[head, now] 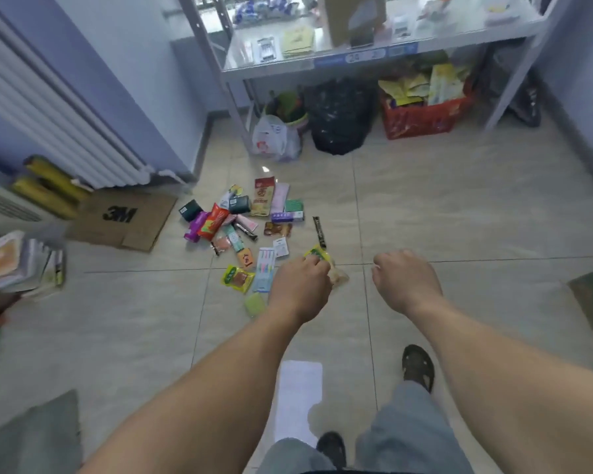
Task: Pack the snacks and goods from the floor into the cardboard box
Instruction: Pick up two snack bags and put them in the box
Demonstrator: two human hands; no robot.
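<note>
Left hand (300,289) pinches a yellow-green snack packet (322,256), probably; fingers hidden. Right hand (404,280) loosely curled, empty. Snack pile (243,217) and flattened 3M cardboard box (124,218) beyond.

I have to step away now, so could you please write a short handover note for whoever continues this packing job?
Left hand: grips a yellow-green plastic snack packet above the floor.
Right hand: loosely curled, holding nothing.
Goods: the pile of assorted packets and small boxes lies on the beige tiled floor. A flattened brown 3M cardboard box lies by the wall left of the pile.
Done: nothing visibly packed.
Left: set up the box, pack everything.
</note>
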